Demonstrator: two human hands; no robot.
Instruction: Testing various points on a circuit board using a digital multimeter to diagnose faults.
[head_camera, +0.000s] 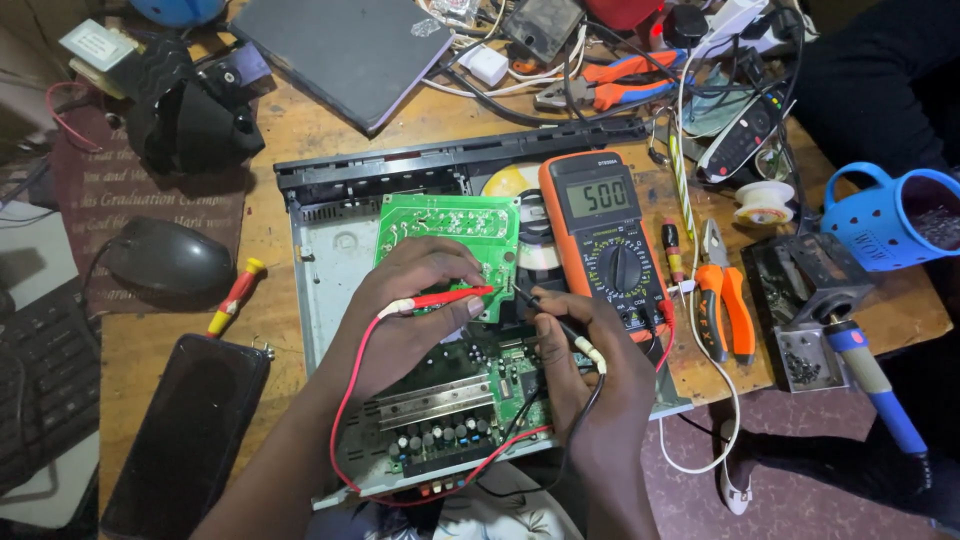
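My left hand (405, 300) pinches the red probe (450, 297) and my right hand (590, 365) the black probe (545, 310) against the green board (440, 230) lying in the open player (320, 270); a slipping tip could bridge neighbouring solder points.

Taking the wooden worktop (290, 130) as the landmark: at its left edge lie a black computer mouse (168, 258) and, nearer the front, a dark phone (185, 432), with a small red-and-yellow screwdriver (234, 297) between them. Toward its right edge sit orange-handled pliers (727, 305), a blue-handled soldering iron (872, 378) and a blue mug (893, 216). A grey laptop (345, 52) rests at its back.
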